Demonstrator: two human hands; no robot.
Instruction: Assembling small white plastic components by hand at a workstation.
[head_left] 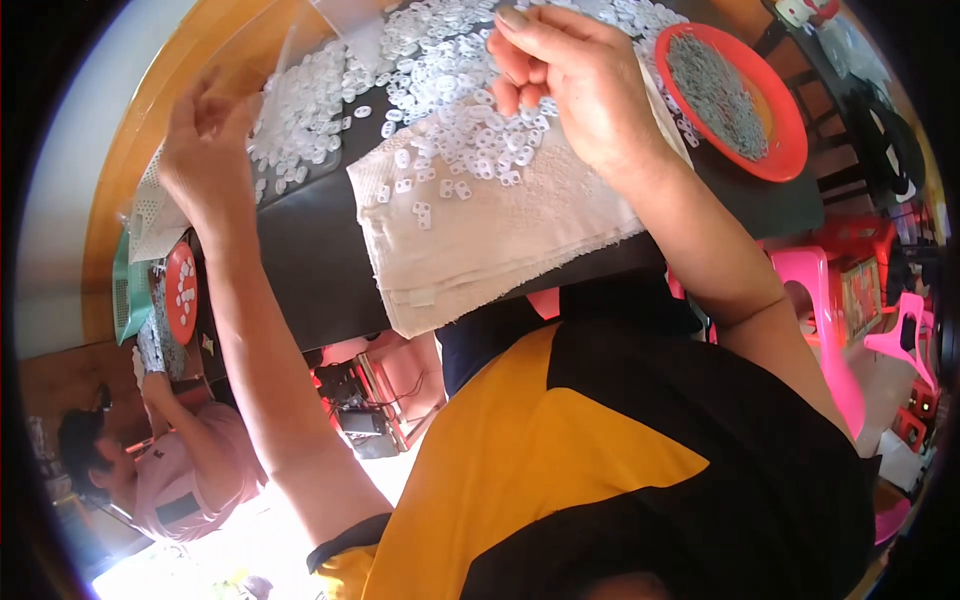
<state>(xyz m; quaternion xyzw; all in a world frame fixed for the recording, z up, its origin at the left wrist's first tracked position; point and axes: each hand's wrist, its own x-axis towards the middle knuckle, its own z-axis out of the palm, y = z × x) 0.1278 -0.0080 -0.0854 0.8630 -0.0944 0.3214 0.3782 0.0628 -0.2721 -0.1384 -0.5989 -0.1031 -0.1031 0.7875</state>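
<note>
Small white plastic pieces with two holes (440, 75) lie heaped across the dark table. Some of them spill onto a folded beige cloth (480, 250). At the left, my left hand (208, 150) is raised with its fingers bent around the edge of a clear plastic bag (275, 85); the fingers are slightly blurred. Above the cloth and the heap hangs my right hand (575, 85), thumb and forefinger brought together and the other fingers curled. Whatever is in that pinch is too small to make out.
A red round tray (790, 150) of thin grey metal pieces (715, 95) stands right of the heap. Beyond my left forearm are a green basket (130, 290), a red plate with white pieces (180, 315) and a seated person (190, 460). Pink stools (815, 300) stand at right.
</note>
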